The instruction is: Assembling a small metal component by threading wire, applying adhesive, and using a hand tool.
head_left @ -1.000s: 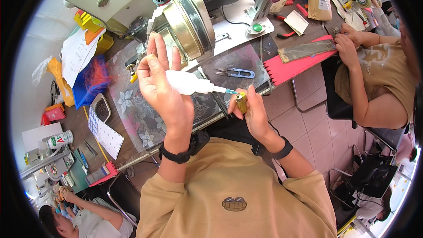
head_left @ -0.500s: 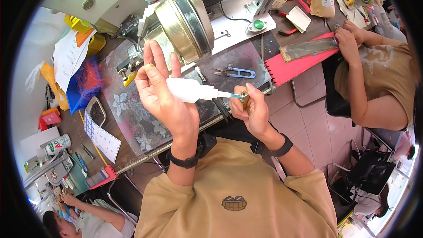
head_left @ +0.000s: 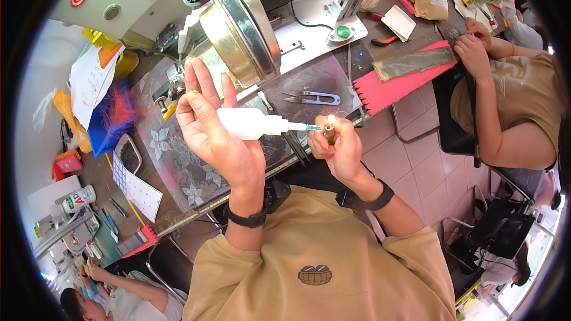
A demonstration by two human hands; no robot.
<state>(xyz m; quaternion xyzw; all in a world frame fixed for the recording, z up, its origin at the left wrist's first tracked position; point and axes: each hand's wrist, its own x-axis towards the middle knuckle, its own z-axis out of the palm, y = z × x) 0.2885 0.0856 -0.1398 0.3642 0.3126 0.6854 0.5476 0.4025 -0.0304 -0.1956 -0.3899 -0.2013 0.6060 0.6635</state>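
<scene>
My left hand [head_left: 209, 134] pinches a white squeeze bottle [head_left: 242, 123] between thumb and forefinger, its other fingers raised. The bottle lies nearly level, and its thin teal dispensing tip [head_left: 313, 128] points right. Closed around a small brownish lighter [head_left: 329, 135], my right hand [head_left: 344, 153] sits just beyond that tip. A bright glow like a flame shows beside the thumb at the lighter's top; the tip's end is right next to the lighter, but contact is hard to judge. Below the hands lies the bench with its dark flower-patterned mat [head_left: 178, 166].
Blue thread snips [head_left: 318, 97] rest on the mat. A machine with a brass-coloured drum [head_left: 229, 35] stands ahead. At the right, a co-worker's hands [head_left: 473, 47] are by a pink board [head_left: 395, 83]. A blue bin [head_left: 110, 116] and papers [head_left: 92, 77] crowd the left.
A bright glow has appeared at the lighter's top by my right thumb. The bottle and my left hand have shifted slightly left; the teal tip has drawn back a little from the lighter.
</scene>
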